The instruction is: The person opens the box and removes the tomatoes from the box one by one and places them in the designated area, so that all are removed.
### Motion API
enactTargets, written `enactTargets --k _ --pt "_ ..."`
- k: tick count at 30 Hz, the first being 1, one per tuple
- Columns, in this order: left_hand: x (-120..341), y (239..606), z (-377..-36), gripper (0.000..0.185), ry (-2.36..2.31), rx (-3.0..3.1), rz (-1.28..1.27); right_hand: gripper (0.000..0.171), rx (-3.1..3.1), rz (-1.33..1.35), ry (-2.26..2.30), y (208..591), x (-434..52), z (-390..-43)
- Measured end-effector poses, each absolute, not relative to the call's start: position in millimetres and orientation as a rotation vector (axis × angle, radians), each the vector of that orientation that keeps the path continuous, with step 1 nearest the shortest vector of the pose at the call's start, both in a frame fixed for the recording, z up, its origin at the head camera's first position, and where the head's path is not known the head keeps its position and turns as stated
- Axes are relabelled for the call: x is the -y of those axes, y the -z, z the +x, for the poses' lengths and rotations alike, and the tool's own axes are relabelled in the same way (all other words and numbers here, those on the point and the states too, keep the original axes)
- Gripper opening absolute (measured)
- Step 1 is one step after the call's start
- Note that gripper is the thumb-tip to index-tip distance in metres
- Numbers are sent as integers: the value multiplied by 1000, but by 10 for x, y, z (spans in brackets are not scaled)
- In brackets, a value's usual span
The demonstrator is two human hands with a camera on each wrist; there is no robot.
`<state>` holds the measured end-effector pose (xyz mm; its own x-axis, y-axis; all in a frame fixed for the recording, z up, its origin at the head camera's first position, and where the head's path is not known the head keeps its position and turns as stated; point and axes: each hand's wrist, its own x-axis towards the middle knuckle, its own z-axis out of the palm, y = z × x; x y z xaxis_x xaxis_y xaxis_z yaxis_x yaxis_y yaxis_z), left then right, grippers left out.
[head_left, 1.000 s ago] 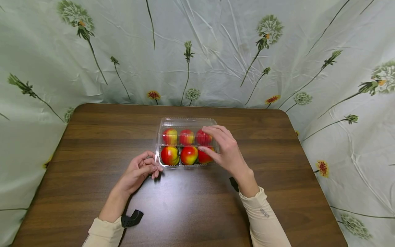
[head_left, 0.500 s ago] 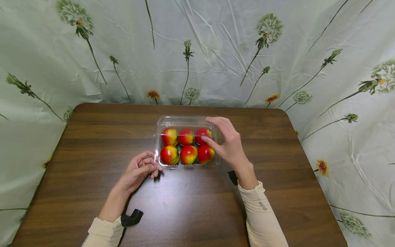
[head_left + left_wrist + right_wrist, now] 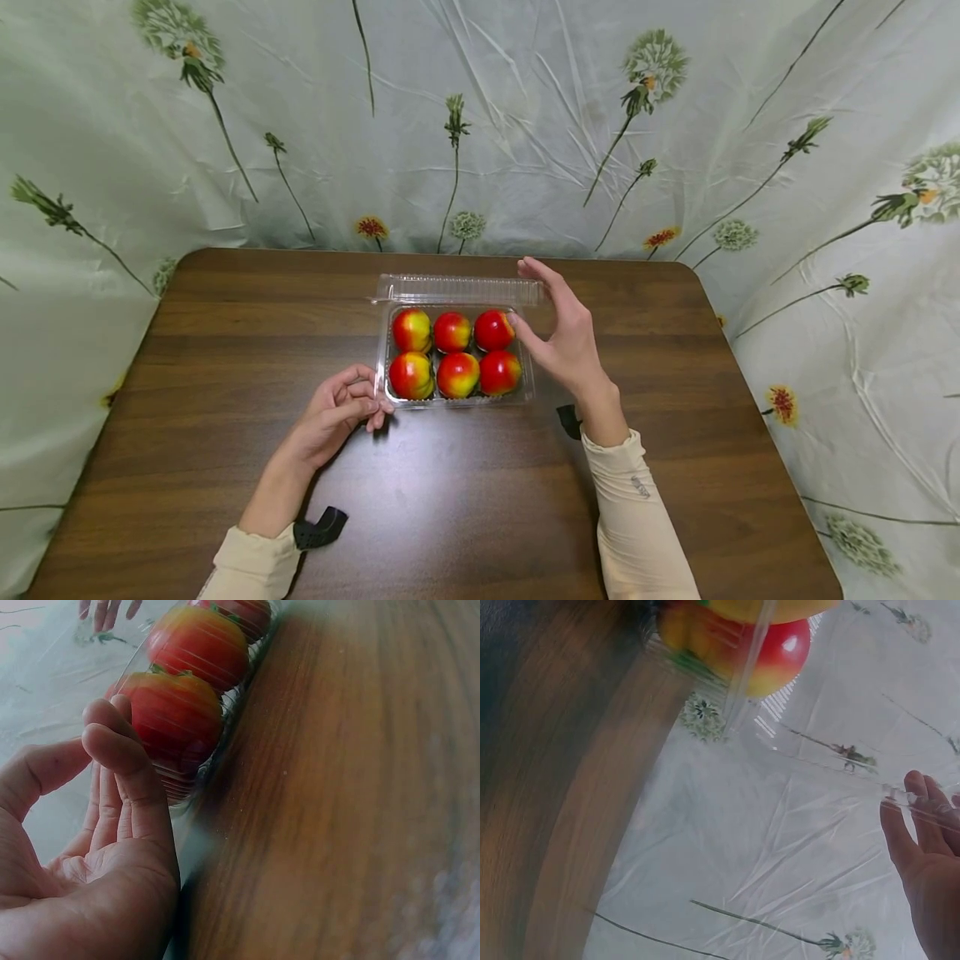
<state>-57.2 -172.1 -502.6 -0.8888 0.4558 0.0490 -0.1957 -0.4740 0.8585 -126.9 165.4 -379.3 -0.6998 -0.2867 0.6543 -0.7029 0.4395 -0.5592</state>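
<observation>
A clear plastic clamshell container [image 3: 456, 402] sits mid-table with several red-and-yellow apples [image 3: 457, 375] in two rows. Its lid [image 3: 457, 289] stands raised, hinged at the far side. My right hand [image 3: 555, 325] has its straight fingers against the lid's right corner, thumb apart over the tray. The right wrist view shows those fingers [image 3: 911, 825] at the lid's [image 3: 832, 772] clear rim, with an apple [image 3: 780, 652] beyond. My left hand [image 3: 341, 412] holds the tray's front-left corner with curled fingers. Up close, the left hand's fingertips [image 3: 112, 742] touch the container wall beside an apple [image 3: 176, 720].
The brown wooden table [image 3: 225, 350] has rounded far corners and bare wood around the container. A pale cloth with flower prints [image 3: 480, 125] hangs behind and drapes past both sides. Black straps [image 3: 322, 527] sit at my wrists.
My right hand has swung the lid from lying shut over the apples up to nearly upright at the far side. The left hand has stayed at the front-left corner.
</observation>
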Motion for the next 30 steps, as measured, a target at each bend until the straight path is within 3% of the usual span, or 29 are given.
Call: enactTargets --k 30 --pt "1712 5033 -583 24 -2390 -1313 392 45 2275 690 -1362 3910 -1724 -1539"
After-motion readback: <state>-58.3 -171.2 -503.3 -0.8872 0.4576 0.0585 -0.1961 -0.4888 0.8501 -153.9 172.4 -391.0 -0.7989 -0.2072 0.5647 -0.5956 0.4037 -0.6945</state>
